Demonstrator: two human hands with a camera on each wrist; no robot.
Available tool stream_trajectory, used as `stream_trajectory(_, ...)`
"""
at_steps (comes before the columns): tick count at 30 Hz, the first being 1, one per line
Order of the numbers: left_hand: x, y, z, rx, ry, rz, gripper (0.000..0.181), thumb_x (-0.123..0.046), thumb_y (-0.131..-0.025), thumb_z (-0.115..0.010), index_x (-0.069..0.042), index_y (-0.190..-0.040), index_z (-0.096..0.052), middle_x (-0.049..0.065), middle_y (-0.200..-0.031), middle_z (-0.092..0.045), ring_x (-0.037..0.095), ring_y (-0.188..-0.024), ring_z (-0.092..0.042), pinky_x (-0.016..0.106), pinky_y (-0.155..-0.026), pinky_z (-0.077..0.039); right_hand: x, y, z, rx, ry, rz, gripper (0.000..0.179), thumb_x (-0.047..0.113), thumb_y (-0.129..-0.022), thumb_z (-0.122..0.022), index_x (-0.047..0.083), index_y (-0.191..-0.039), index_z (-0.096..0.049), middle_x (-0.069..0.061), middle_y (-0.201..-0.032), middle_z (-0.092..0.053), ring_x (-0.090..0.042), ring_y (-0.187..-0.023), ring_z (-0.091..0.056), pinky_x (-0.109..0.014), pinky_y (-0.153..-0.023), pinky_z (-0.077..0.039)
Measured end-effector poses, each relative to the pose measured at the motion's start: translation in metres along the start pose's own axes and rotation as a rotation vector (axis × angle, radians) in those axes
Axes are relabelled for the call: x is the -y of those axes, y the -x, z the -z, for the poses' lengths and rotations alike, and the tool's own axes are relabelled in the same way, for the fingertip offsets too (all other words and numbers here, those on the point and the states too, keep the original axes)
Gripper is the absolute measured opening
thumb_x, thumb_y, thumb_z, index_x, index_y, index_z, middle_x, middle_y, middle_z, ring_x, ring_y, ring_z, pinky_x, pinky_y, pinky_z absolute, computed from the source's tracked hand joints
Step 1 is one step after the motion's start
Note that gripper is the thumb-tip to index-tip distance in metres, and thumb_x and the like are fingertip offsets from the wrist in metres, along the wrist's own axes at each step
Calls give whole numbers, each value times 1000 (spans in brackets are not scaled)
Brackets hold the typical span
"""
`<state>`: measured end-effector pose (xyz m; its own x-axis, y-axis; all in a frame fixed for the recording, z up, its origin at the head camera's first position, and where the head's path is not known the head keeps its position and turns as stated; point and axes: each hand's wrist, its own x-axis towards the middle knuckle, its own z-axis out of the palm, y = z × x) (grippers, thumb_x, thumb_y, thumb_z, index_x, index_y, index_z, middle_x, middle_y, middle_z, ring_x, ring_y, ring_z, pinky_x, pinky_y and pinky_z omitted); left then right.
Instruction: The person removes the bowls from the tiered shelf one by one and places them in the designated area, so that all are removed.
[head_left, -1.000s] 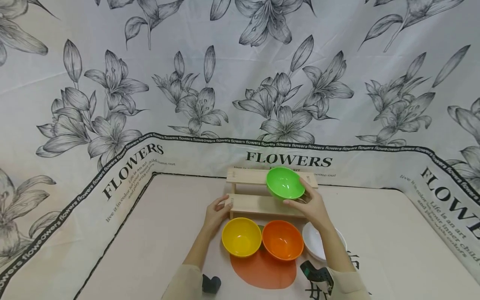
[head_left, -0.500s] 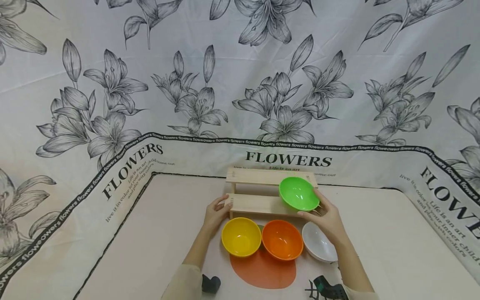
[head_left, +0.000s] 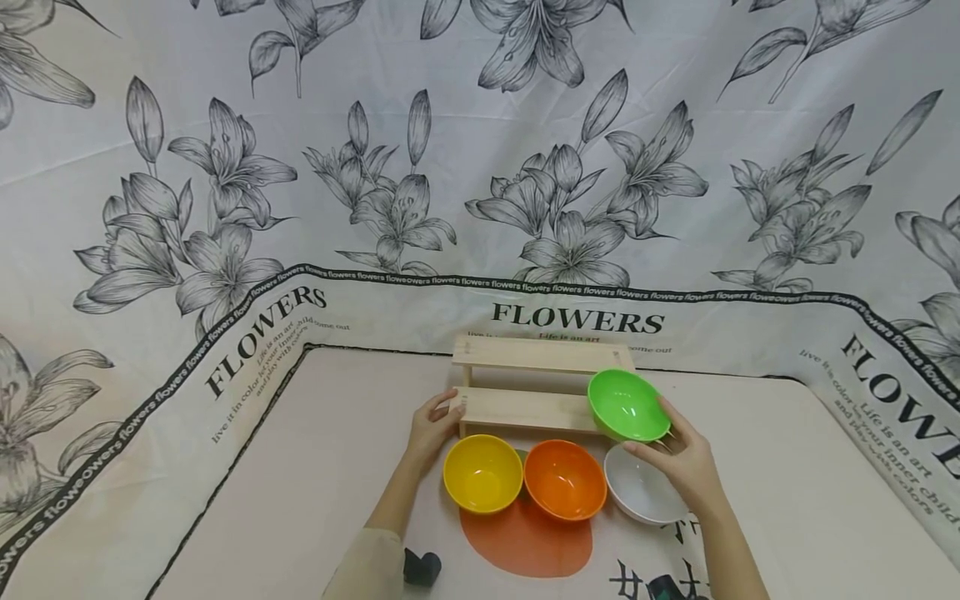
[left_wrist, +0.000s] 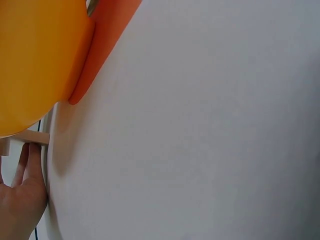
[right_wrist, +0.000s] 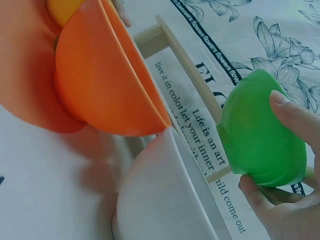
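Observation:
My right hand [head_left: 686,462] grips a green bowl [head_left: 628,406] by its right side, tilted and held in the air at the right end of a two-tier wooden rack [head_left: 525,408]. In the right wrist view, the thumb and fingers clasp the bowl's outside [right_wrist: 262,132]. At the rack's left end my left hand [head_left: 432,427] holds the lower shelf's end; the left wrist view shows its fingers against the wood [left_wrist: 35,136]. In front of the rack stand a yellow bowl [head_left: 483,475], an orange bowl [head_left: 565,481] and a white bowl [head_left: 645,492], partly behind my right hand.
A pale cloth with an orange circle [head_left: 525,542] and dark characters covers the table. Behind the rack rises a flower-printed cloth wall [head_left: 570,225]. A dark object [head_left: 422,568] lies by the left forearm; another [head_left: 663,587] shows near the right forearm.
My right hand has carried the green bowl right and toward me, from before the rack's upper shelf to its right end, above the white bowl. The left hand stays put.

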<state>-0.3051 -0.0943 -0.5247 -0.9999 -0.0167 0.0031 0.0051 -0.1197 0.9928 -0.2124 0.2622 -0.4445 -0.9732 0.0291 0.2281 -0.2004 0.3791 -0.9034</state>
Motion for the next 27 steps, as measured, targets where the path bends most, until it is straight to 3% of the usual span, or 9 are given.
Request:
stream_trajectory(5, -1, 1, 0, -4, 4, -8, 49, -17, -85, -70, -3, -129, -55, 23, -118, -60, 22, -100, -62, 34, -86, -53, 0, 5, 7, -39, 2, -27, 90, 10, -81, -74, 3, -149, -17, -26, -150, -23, -38, -130, -37, -4, -86, -41)
stream_trajectory(8, -2, 2, 0, -6, 13, -3, 48, -16, -85, -70, -3, -129, -55, 24, -117, -61, 22, -100, -62, 34, -86, -53, -15, 6, 12, -57, -5, -35, 91, 11, -80, -75, 7, -150, -17, -23, -151, -22, -28, -130, -40, -5, -86, -41)
stream_trajectory(12, -2, 1, 1, 0, 15, -1, 49, -15, -86, -69, -2, -131, -53, 24, -118, -60, 20, -99, -62, 34, -87, -53, -54, 3, 23, -100, 22, -19, 92, 18, -79, -77, 19, -151, -19, -19, -152, -24, -5, -125, -44, -5, -87, -41)
stream_trajectory(14, -3, 2, 1, 6, 10, -2, 49, -14, -87, -68, -1, -131, -52, 25, -119, -59, 19, -99, -61, 34, -87, -53, -73, 2, 29, -113, 34, -8, 92, 21, -79, -77, 24, -151, -19, -16, -153, -23, -4, -125, -44, -6, -88, -41)
stream_trajectory(20, -17, 10, -1, 28, 0, 0, 47, -8, -88, -65, 3, -132, -50, 27, -118, -59, 18, -96, -61, 35, -87, -53, -101, 5, 43, -174, 48, -50, 92, 23, -79, -77, 31, -150, -18, -8, -155, -20, -27, -132, -39, -5, -87, -40)
stream_trajectory(24, -23, 14, -3, 32, -6, -12, 46, -7, -88, -64, 5, -131, -50, 28, -116, -59, 18, -95, -62, 35, -86, -53, -98, 12, 51, -203, 105, -108, 93, 27, -81, -75, 29, -151, -14, -6, -156, -17, -31, -133, -36, -3, -86, -38)
stream_trajectory(27, -16, 10, -2, 20, 7, -9, 46, -8, -88, -65, 3, -131, -51, 27, -116, -60, 18, -95, -62, 35, -86, -54, -86, 19, 56, -201, 118, -145, 94, 27, -82, -74, 25, -151, -11, -8, -156, -13, -31, -134, -34, -2, -87, -37)
